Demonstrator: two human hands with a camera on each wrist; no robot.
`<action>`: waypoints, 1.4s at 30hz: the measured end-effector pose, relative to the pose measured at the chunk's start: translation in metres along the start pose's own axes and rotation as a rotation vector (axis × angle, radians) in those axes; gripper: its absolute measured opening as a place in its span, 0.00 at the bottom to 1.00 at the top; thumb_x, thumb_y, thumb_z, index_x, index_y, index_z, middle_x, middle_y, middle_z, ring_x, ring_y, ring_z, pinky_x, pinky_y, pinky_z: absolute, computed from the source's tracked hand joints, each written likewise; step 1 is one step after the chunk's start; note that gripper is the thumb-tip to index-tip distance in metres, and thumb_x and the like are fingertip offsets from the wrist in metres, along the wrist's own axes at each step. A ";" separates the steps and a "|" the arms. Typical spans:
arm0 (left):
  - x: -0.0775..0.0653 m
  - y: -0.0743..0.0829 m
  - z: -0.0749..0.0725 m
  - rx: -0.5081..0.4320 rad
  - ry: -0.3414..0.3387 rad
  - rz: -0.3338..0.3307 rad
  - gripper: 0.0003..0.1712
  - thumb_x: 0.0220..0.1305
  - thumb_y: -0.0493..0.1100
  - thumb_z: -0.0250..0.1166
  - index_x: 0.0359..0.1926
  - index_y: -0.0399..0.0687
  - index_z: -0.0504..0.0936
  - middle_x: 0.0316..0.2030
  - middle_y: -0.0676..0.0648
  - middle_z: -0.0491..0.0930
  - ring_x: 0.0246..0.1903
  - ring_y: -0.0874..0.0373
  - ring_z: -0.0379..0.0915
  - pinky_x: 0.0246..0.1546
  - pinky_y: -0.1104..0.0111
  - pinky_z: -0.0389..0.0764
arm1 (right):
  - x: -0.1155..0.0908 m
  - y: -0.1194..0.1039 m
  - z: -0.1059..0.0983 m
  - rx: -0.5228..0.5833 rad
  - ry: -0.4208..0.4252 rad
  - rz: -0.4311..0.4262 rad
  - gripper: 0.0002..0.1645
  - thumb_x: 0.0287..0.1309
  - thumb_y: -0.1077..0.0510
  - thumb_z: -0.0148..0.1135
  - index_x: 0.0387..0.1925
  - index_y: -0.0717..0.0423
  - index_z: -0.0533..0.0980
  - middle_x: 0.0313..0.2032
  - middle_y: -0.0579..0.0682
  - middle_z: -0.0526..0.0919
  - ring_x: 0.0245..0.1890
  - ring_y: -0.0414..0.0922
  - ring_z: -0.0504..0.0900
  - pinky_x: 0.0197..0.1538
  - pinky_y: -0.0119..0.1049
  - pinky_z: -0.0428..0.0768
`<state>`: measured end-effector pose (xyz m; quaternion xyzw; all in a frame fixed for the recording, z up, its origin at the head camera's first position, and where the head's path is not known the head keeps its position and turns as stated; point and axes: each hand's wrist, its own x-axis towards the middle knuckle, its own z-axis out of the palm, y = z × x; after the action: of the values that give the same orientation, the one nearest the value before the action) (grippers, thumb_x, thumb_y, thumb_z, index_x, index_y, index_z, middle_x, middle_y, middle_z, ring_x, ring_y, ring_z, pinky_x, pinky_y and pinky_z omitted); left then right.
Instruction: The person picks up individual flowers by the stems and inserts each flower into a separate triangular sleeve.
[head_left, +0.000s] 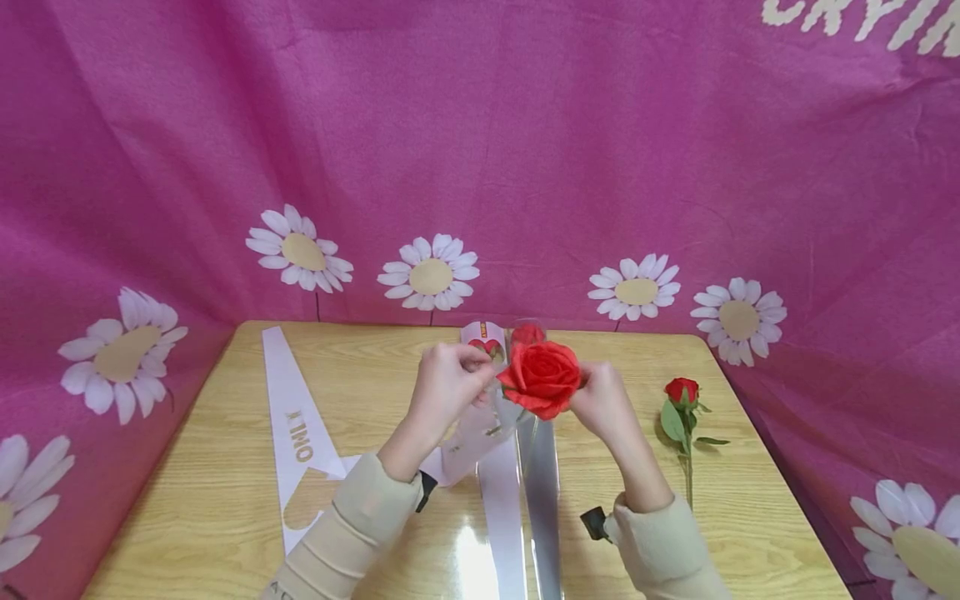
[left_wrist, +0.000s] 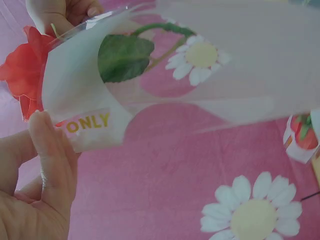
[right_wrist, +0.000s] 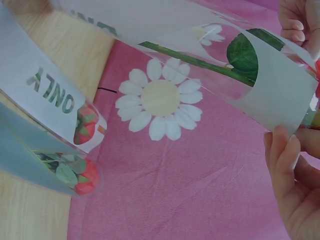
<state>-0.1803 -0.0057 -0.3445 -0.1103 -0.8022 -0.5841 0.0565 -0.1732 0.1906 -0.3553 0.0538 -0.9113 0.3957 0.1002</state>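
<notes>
A red rose pokes its bloom out of the mouth of a clear and white flower sleeve printed "ONLY". Its green stem and a leaf show through the sleeve's clear window. My left hand pinches one edge of the sleeve mouth, close beside the bloom. On the opposite edge, my right hand pinches the sleeve between thumb and fingers. The sleeve hangs above the table, tapering down and toward me; the bloom hides part of its mouth in the head view.
Two wrapped roses lie below my hands, one in a white sleeve, one in a grey sleeve. Another white sleeve lies flat at left. A loose rose rests at right. Behind the wooden table hangs a pink daisy-print cloth.
</notes>
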 end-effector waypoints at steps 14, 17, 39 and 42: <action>0.007 -0.001 -0.004 -0.122 -0.024 -0.061 0.05 0.53 0.29 0.61 0.29 0.27 0.81 0.18 0.39 0.80 0.12 0.58 0.75 0.17 0.68 0.80 | 0.000 0.003 0.000 0.101 -0.029 -0.039 0.08 0.43 0.74 0.54 0.24 0.69 0.79 0.17 0.55 0.80 0.17 0.39 0.73 0.22 0.28 0.72; 0.008 -0.002 -0.003 -0.152 -0.019 -0.066 0.05 0.53 0.28 0.61 0.30 0.25 0.81 0.19 0.37 0.80 0.12 0.57 0.76 0.17 0.68 0.80 | -0.004 0.003 0.004 0.160 0.047 -0.094 0.10 0.46 0.74 0.55 0.32 0.70 0.79 0.25 0.59 0.83 0.24 0.43 0.80 0.28 0.25 0.76; 0.004 -0.003 0.002 -0.184 0.032 -0.007 0.05 0.53 0.28 0.60 0.29 0.27 0.81 0.21 0.36 0.80 0.12 0.56 0.76 0.16 0.67 0.79 | -0.023 -0.007 0.030 0.112 0.421 -1.045 0.26 0.54 0.55 0.56 0.45 0.75 0.73 0.46 0.67 0.75 0.50 0.59 0.72 0.61 0.40 0.67; 0.004 -0.002 0.003 -0.165 0.042 0.007 0.06 0.52 0.29 0.61 0.29 0.27 0.82 0.21 0.37 0.80 0.12 0.58 0.75 0.15 0.68 0.79 | -0.021 0.001 0.037 0.097 0.393 -1.044 0.30 0.54 0.50 0.60 0.46 0.74 0.73 0.48 0.65 0.76 0.51 0.59 0.72 0.61 0.40 0.66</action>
<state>-0.1845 -0.0032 -0.3465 -0.1049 -0.7495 -0.6502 0.0662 -0.1577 0.1646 -0.3848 0.4278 -0.7088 0.3374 0.4481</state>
